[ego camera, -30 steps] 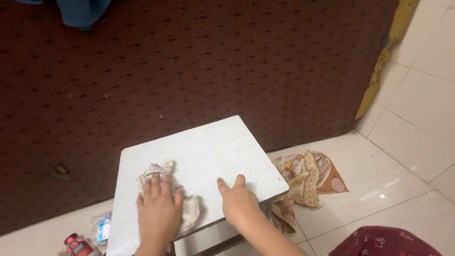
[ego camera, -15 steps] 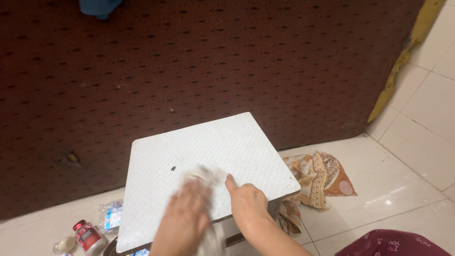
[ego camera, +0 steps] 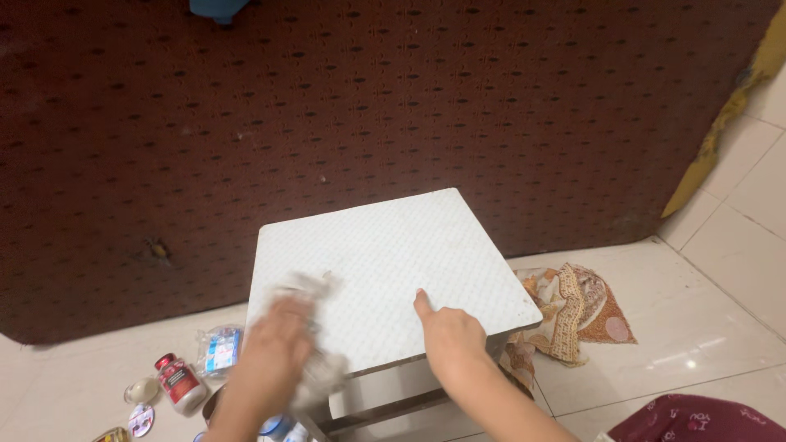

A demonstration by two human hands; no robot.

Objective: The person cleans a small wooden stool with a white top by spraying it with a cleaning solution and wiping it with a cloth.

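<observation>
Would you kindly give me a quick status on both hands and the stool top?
Left hand pressing crumpled whitish rag, blurred. Right hand flat on white square stool top. Small dark speck beside rag.

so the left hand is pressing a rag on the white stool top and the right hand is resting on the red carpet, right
Not quite. The head view shows the right hand resting on the white stool top near its front edge, not on the red carpet. The rest holds: the left hand presses a rag on that same top.
</observation>
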